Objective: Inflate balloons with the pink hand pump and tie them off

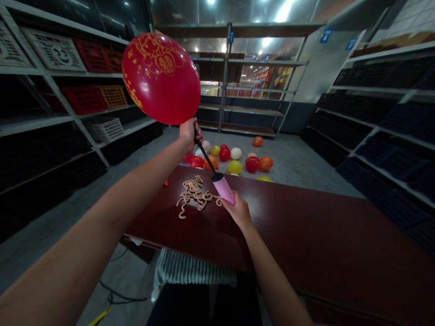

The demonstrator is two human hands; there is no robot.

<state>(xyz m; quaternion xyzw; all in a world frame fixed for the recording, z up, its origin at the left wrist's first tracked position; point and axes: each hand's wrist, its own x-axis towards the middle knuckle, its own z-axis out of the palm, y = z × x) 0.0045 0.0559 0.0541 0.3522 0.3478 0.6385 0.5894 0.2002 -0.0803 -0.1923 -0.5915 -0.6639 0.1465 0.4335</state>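
My left hand is raised and pinched shut around the neck of a big red balloon with gold print, holding it on the black nozzle of a hand pump. My right hand is closed on the pink pump body, low over the dark red table. The pump slants up and to the left from one hand to the other. A pile of beige rubber bands or strings lies on the table just left of my right hand.
Several inflated balloons in red, orange, yellow and white lie on the grey floor beyond the table. Metal shelving with crates lines the left, dark shelves the right. A striped cushion stool sits below the table edge.
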